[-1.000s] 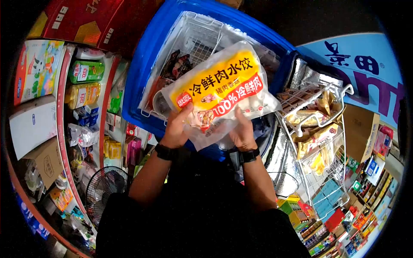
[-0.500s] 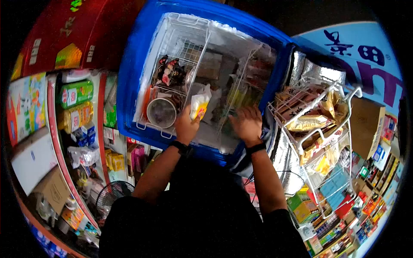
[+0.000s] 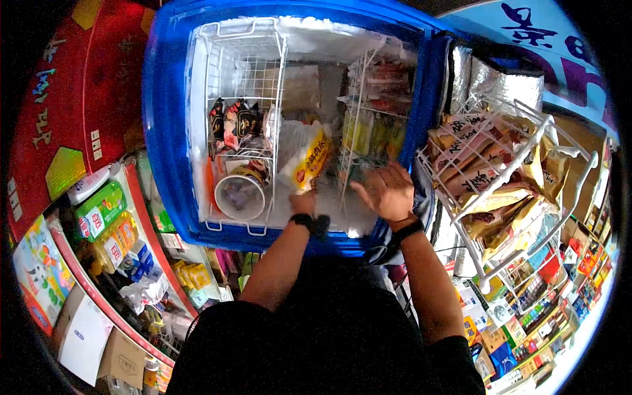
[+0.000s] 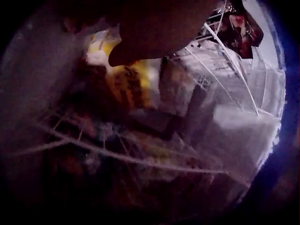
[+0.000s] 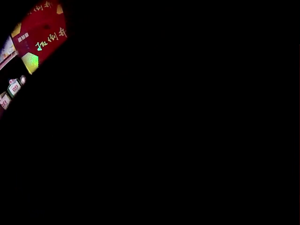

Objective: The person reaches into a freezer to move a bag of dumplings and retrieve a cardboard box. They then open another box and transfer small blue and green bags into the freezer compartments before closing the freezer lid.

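Currently, the fingers of your left hand grip the near end of the yellow-and-white bag inside the blue freezer. Your right hand holds nothing, fingers spread, over the freezer's near right part. Gold packets sit outside, right of the freezer.

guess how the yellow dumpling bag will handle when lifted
The yellow dumpling bag probably bends, since its plastic looks creased. Its far end may sag, as the left hand is at the near end. It could be slippery: frost lines the blue chest freezer.
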The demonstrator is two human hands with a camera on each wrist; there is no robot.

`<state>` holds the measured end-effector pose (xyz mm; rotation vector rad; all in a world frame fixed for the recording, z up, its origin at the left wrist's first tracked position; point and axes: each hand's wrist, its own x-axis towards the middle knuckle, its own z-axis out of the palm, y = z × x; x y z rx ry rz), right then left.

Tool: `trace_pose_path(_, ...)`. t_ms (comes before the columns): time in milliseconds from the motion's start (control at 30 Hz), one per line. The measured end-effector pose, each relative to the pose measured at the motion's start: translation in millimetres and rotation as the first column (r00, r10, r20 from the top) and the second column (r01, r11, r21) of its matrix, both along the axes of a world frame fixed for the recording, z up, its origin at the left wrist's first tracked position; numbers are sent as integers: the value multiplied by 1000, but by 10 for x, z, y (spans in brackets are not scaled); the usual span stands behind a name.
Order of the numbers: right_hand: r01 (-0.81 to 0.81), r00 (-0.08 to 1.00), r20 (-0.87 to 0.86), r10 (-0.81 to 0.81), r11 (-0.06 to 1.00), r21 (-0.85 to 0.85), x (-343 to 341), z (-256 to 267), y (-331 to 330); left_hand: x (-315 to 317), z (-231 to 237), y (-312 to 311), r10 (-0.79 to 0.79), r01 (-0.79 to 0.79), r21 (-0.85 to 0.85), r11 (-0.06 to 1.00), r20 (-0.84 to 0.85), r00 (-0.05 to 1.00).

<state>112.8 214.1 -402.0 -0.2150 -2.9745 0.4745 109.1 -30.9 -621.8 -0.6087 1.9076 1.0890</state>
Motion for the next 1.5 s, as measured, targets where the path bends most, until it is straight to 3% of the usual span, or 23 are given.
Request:
trace_pose_path(33, 6, 1000, 17, -6, 1000, 0, -17, -7, -4, 100, 58, 13, -11, 10, 19, 1000, 63, 998)
trace_pose_path(100, 24, 998, 51, -24, 1000, -1, 6, -13, -23, 475, -196, 77, 66, -78, -110, 991, -110, 992)
trace_pose_path(133, 21, 997, 68, -22, 1000, 18, 23, -25, -38, 302, 200, 122, 72, -57, 111, 992, -141, 987)
trace_pose_path(233, 11, 993, 113, -20, 997, 73, 59, -83, -31, -414, 1213, 106, 252, -79, 421, 904, -374, 893)
trace_pose_path(300, 11, 990, 138, -24, 996, 93, 61, -98, -29, -1051, 1737, -192, 109, 84, 287, 954, -596, 796)
trace_pose_path(333, 3, 986, 166, -22, 993, 117, 36, -76, -16, -1281, 1764, -389, 182, -11, 262, 965, -639, 748)
trace_pose_path(367, -8, 980, 196, -20, 990, 138, 27, -43, -22, -1555, 1889, -628, 134, 43, 199, 979, -788, 600)
trace_pose_path(400, -20, 974, 227, -16, 987, 157, 22, -15, -45, -1750, 1877, -830, 314, -132, 292, 947, -762, 566)
trace_pose_path(433, 5, 983, 177, -45, 975, 222, -36, -50, -90, -2226, 1962, -1357, -70, -51, -94, 994, -932, 357)
trace_pose_path(500, 265, 939, 240, -247, 963, -44, -296, -155, -360, -2596, 2275, -1477, -222, -160, -327, 931, -858, 464)
trace_pose_path(533, 398, 892, 302, -336, 901, -175, -415, -222, -567, -2728, 2238, -1553, -317, -110, -394, 912, -852, 418)
trace_pose_path(567, 379, 912, 267, -311, 887, -263, -563, -352, -715, -2893, 2189, -1623, -413, -63, -464, 884, -835, 364)
trace_pose_path(600, 461, 866, 371, -335, 822, -334, -734, -594, -833, -3061, 2134, -1683, -504, -17, -533, 846, -809, 303)
trace_pose_path(633, 511, 850, 367, -379, 765, -393, -901, -761, -952, -3199, 2051, -1731, -646, 43, -668, 743, -698, 310)
trace_pose_path(667, 550, 833, 360, -421, 704, -448, -1054, -946, -992, -3339, 1977, -1731, -632, 87, -644, 760, -702, 328)
trace_pose_path(767, 473, 878, 166, -449, 764, -439, -1207, -2271, -972, -3621, 1873, -1635, -590, 174, -577, 798, -690, 419)
trace_pose_path(833, 571, 795, 457, -398, 746, -344, -1350, -2600, -865, -3635, 2089, -1455, -555, 173, -557, 813, -649, 520)
trace_pose_path(900, 577, 655, 709, -261, 778, -246, -1512, -2853, -655, -3655, 2039, -1484, -522, 174, -510, 842, -692, 498)
trace_pose_path(1033, 368, 596, 802, -31, 899, -238, -1722, -2806, -431, -3669, 1996, -1492, -497, 154, -495, 855, -697, 518)
trace_pose_path(1100, 327, 554, 831, 51, 905, -274, -1823, -2975, -433, -3661, 1928, -1524, -437, 158, -422, 893, -725, 532)
trace_pose_path(1200, 279, 485, 861, 151, 907, -316, -1913, -3149, -356, -3655, 1949, -1519, -507, 157, -499, 852, -713, 484)
trace_pose_path(1400, 170, 671, 715, 195, 899, -405, -2124, -3279, -495, -3673, 2001, -1447, -570, 182, -553, 813, -693, 441)
trace_pose_path(1500, 333, 828, 557, 64, 743, -581, -2234, -3192, -540, -3678, 1994, -1454, -559, 191, -533, 824, -712, 426)
